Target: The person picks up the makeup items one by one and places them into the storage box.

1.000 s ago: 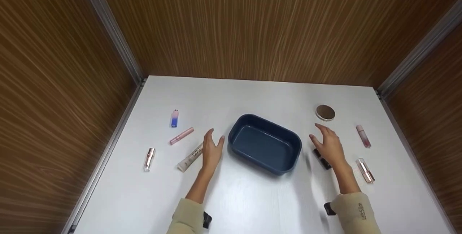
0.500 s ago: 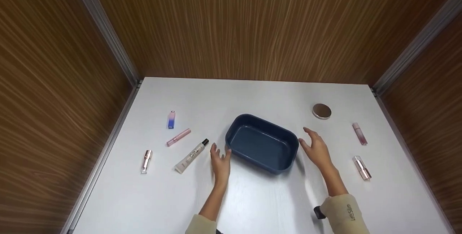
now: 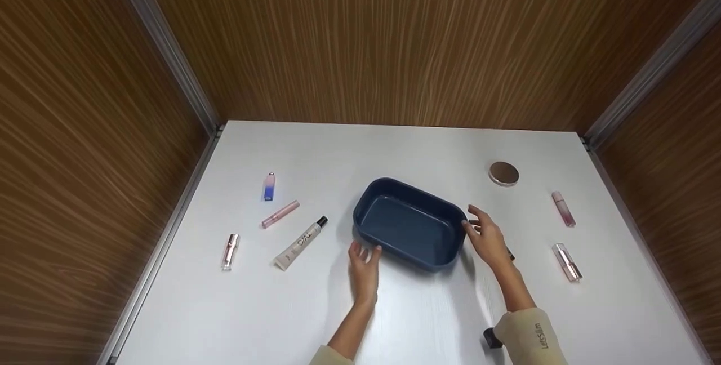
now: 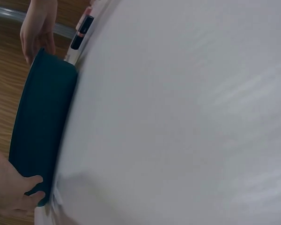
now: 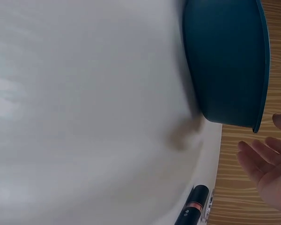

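Note:
A dark blue rectangular basin (image 3: 408,227) with rounded corners stands at a slant on the white table. At its near left corner is my left hand (image 3: 365,277), fingers apart and fingertips right at the wall; in the left wrist view the fingers overlap the basin's (image 4: 43,126) lower corner. My right hand (image 3: 489,244) is beside the basin's right end, its thumb close to the rim. The right wrist view shows that hand (image 5: 271,164) with loosely bent fingers and a gap to the basin (image 5: 229,65). A black tube (image 5: 194,206) lies near it, mostly hidden under the hand in the head view.
On the left lie a pink-and-blue lipstick (image 3: 269,187), a pink tube (image 3: 280,214), a squeeze tube (image 3: 300,243) and a rose-gold lipstick (image 3: 230,252). A round compact (image 3: 503,173), a lip gloss (image 3: 563,209) and another lipstick (image 3: 566,262) lie right. Wood-grain panels (image 3: 394,44) enclose the table.
My left hand has moved right, away from the squeeze tube, to the basin's near left corner. My right hand has moved left to the basin's right end. The basin has stayed in place.

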Motion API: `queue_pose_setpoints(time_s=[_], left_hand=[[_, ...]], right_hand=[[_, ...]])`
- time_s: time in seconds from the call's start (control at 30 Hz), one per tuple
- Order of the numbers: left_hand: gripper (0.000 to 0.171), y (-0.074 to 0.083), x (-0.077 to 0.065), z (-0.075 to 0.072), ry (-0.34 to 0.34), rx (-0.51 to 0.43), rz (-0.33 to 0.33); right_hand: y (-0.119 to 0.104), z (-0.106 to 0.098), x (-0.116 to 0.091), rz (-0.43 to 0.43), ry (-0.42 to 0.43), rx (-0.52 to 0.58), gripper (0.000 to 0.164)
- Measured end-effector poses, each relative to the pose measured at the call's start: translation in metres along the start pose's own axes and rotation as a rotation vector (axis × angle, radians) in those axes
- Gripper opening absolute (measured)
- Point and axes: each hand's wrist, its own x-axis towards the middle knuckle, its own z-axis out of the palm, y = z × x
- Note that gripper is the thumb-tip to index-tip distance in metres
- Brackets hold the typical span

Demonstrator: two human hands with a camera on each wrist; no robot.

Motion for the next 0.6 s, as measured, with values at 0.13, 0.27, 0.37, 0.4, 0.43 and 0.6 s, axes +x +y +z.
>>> queue_pose_setpoints(time_s=[0.13, 0.27, 0.37, 0.4, 0.43, 0.6], left_hand=[[0.058, 0.016, -0.015, 0.004, -0.031, -0.027, 0.010], [0.058, 0.025, -0.024, 0.007, -0.058, -0.051, 0.017], [0.059, 0.025, -0.026, 0.009, -0.064, -0.086, 0.011], [0.059, 0.023, -0.025, 0.011, -0.063, -0.098, 0.011], [0.058, 0.020, -0.024, 0.013, -0.061, -0.104, 0.013], [0.063, -0.003, -0.015, 0.021, -0.070, -0.111, 0.037]], right_hand=[[-0.001, 0.003, -0.002, 0.032, -0.008, 0.020, 0.044], [-0.002, 0.005, -0.004, 0.056, -0.015, 0.019, 0.044], [-0.002, 0.008, -0.004, 0.065, -0.022, 0.030, 0.044], [-0.002, 0.009, -0.004, 0.067, -0.024, 0.036, 0.044], [-0.002, 0.010, -0.003, 0.066, -0.024, 0.043, 0.044], [-0.003, 0.013, -0.004, 0.040, -0.005, 0.050, 0.042]])
